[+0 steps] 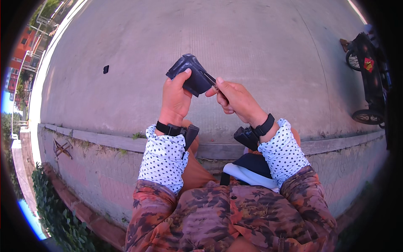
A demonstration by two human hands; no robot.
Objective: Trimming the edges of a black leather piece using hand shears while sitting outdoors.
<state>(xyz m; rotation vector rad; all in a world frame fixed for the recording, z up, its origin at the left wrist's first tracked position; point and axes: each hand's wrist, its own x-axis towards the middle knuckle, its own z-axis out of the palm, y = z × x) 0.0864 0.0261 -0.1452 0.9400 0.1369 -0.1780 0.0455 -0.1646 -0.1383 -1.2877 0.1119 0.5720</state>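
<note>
A dark, glossy, flat piece that looks like a leather wallet or pouch is held up in front of me, tilted. My left hand grips its lower left side, with the thumb lying on its face. From the right, my right hand pinches a slim dark tool, whose narrow end meets the right edge of the dark piece. The tool's exact kind is hard to make out, as my fingers cover much of it. Black straps with small black boxes circle both wrists.
On the grey pavement lies a small black object. A kerb crosses below my hands. A black wheeled cart stands at the far right, a small folding stool at the left. Black and white cloth lies near my lap.
</note>
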